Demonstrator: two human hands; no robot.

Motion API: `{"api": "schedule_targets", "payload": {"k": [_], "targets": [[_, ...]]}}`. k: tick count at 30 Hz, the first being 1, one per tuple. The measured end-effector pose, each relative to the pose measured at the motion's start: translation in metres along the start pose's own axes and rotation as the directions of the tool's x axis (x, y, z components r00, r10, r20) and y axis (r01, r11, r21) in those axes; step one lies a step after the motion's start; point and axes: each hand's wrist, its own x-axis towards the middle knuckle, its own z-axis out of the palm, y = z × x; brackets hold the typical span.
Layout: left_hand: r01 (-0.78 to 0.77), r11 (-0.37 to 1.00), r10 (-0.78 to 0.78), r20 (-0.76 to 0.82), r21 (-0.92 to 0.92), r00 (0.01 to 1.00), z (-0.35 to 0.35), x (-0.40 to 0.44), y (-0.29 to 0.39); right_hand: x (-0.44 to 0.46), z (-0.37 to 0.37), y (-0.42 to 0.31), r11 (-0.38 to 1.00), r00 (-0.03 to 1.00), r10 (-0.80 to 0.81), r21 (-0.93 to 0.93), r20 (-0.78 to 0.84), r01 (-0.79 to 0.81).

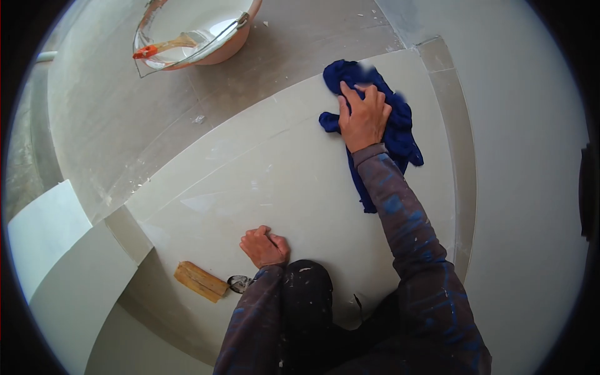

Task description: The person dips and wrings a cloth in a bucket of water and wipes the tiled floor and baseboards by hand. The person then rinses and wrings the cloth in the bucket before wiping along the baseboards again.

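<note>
On the pale tiled surface lies a crumpled dark blue cloth (400, 125), and my right hand (364, 119) presses on it with the fingers bent into its folds. One sleeve-like strip of the cloth hangs down beside my right wrist. Lower and to the left, my left hand (265, 245) rests near my knee, its fingers curled in; whether anything is inside them is hidden. A yellowish wooden piece (201, 281) lies left of my left forearm, with a small round dark-rimmed item (239, 284) beside it.
At the upper left, an orange-rimmed bucket (228, 50) with a wire handle stands on the lower grey floor (156, 112), a red-handled brush (164, 47) across it. A tiled edge strip (459, 137) and wall (525, 187) are at the right.
</note>
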Motion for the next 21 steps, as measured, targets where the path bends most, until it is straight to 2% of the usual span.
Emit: {"api": "schedule_targets", "payload": {"k": [2,5,6,8,10,11,12,14,15,16,18,19,21], "targets": [[0.028,0.999,-0.029,-0.035,-0.026,0.999,0.005,-0.001,0.001,-0.005,0.001,-0.025,0.991,0.992,0.117,-0.054,-0.053,-0.120],[0.025,0.998,-0.028,-0.056,-0.053,0.998,0.009,0.001,-0.001,-0.053,-0.002,-0.063,0.971,0.984,-0.151,0.201,0.092,0.130],[0.032,0.998,-0.036,-0.052,-0.061,0.998,0.008,-0.002,-0.002,-0.060,-0.003,-0.060,0.942,0.964,-0.255,0.244,0.081,0.229],[0.020,0.998,-0.022,-0.042,-0.053,0.999,0.011,0.005,-0.001,-0.037,-0.007,-0.041,0.945,0.957,-0.267,0.224,0.113,0.237],[0.048,0.999,-0.048,0.003,-0.026,0.999,0.003,-0.005,-0.002,-0.022,0.000,-0.046,0.997,0.999,-0.006,0.080,0.041,0.003],[0.019,1.000,-0.019,-0.023,-0.013,1.000,0.003,-0.002,0.000,-0.028,0.006,-0.066,0.993,0.995,0.097,0.069,-0.002,-0.096],[-0.022,1.000,0.022,-0.053,-0.003,0.998,0.002,0.002,0.002,-0.034,0.004,-0.083,0.992,0.997,0.079,0.098,0.022,-0.081],[-0.023,1.000,0.023,-0.059,-0.007,0.998,0.002,0.000,0.004,-0.059,0.003,-0.094,0.937,0.969,-0.228,0.293,0.096,0.192],[-0.023,1.000,0.023,-0.040,-0.011,0.999,0.001,-0.003,0.002,-0.056,0.005,-0.079,0.898,0.936,-0.339,0.330,0.097,0.291],[-0.027,1.000,0.027,-0.028,-0.011,0.999,0.002,0.003,0.000,-0.042,0.004,-0.070,0.898,0.938,-0.336,0.330,0.084,0.292],[-0.021,1.000,0.021,-0.033,-0.008,0.999,0.003,0.005,-0.003,-0.029,0.007,-0.065,0.975,0.992,-0.121,0.196,0.048,0.109],[-0.010,1.000,0.009,-0.036,-0.019,0.999,0.004,0.001,-0.001,-0.029,0.011,-0.077,0.990,0.999,0.045,0.133,0.016,-0.046],[0.018,0.999,-0.019,-0.038,-0.034,0.999,0.004,-0.003,0.002,-0.046,0.015,-0.102,0.986,0.999,0.014,0.163,0.045,-0.021]]}}
